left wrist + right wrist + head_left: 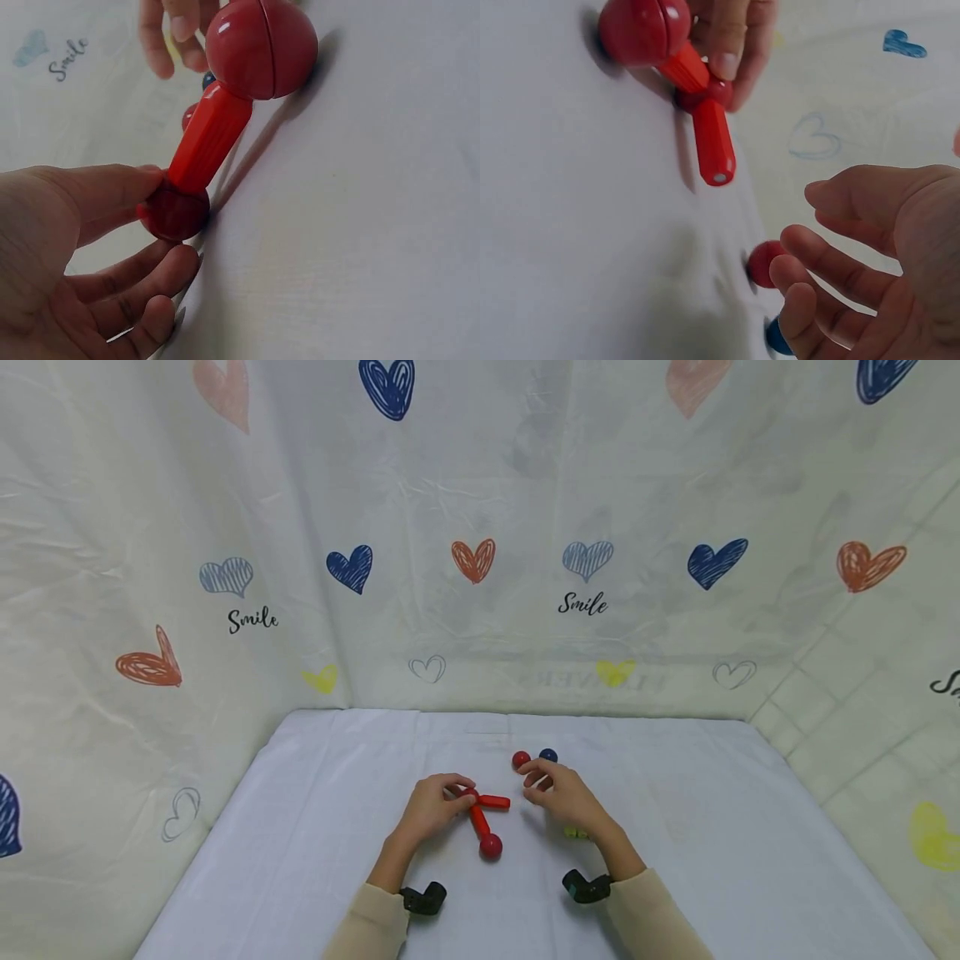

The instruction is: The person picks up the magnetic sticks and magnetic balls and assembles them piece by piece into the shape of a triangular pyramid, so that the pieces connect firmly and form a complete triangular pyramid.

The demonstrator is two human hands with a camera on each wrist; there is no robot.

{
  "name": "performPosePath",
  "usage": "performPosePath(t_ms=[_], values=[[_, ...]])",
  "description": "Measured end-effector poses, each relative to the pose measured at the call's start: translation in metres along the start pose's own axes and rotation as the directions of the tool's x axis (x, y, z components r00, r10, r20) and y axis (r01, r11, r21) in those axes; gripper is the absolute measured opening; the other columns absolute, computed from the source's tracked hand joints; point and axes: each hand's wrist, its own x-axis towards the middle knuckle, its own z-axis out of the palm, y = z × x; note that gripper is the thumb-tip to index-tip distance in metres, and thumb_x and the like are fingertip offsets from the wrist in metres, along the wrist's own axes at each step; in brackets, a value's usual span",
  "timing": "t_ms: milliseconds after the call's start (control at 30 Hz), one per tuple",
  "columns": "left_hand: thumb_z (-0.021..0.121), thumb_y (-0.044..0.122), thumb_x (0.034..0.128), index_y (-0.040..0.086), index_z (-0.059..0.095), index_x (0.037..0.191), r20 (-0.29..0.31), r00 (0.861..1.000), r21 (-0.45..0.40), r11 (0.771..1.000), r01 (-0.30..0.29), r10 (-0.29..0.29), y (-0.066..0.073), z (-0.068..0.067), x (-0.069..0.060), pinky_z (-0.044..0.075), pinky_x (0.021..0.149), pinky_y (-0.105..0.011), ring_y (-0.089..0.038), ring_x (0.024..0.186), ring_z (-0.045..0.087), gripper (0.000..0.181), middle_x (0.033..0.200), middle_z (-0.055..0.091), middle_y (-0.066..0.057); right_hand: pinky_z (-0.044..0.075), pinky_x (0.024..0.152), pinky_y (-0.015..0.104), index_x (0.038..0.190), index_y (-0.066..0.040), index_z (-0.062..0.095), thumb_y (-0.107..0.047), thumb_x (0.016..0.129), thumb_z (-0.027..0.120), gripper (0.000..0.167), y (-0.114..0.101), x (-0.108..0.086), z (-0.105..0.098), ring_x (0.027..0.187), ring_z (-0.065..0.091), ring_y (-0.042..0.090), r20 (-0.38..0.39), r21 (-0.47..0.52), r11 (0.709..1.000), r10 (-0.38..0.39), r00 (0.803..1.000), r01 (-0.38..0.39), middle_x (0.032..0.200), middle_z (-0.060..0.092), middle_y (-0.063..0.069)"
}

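My left hand (438, 806) pinches a red ball (176, 214) between thumb and fingers. Two red rods branch from that ball. One rod (210, 139) leads to a larger-looking red ball (491, 847) toward the near side. The second rod (715, 146) points right, its free end showing a small silvery disc. My right hand (564, 795) hovers to the right of this rod, fingers bent loosely around nothing. Just past its fingertips lie a loose red ball (521, 760) and a blue ball (548, 755), the latter partly hidden by the hand in the right wrist view.
Yellow-green pieces (574, 832) lie beneath the right wrist, partly covered by it. White cloth (712, 827) covers the table. A heart-printed curtain (525, 635) stands behind its far edge. Each wrist carries a black camera (424, 899).
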Motion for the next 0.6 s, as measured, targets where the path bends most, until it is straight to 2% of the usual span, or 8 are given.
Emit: performPosePath(t_ms=[333,600], values=[[0.076,0.027,0.0927,0.02,0.076,0.113,-0.031,0.999,-0.019,0.999,0.027,-0.028,-0.005,-0.005,0.002,0.052,0.071,-0.03,-0.017,0.084,0.061,0.021,0.103,0.072,-0.004,0.057,0.086,0.038,0.13,-0.013,0.064,-0.016,0.097,0.069,0.033,0.014,0.004,-0.023,0.103,0.064,0.023,-0.066,-0.003,1.0,-0.025,0.998,0.024,0.112,0.069,0.002],[0.076,0.025,0.092,0.018,0.076,0.112,-0.029,0.997,-0.053,0.997,0.065,-0.066,-0.008,-0.007,0.004,0.053,0.07,-0.03,-0.017,0.08,0.061,0.021,0.104,0.072,-0.004,0.057,0.086,0.039,0.134,-0.013,0.062,-0.018,0.098,0.068,0.036,0.014,0.009,-0.033,0.108,0.063,0.028,-0.084,0.016,1.0,-0.01,0.996,0.011,0.122,0.067,0.009]])
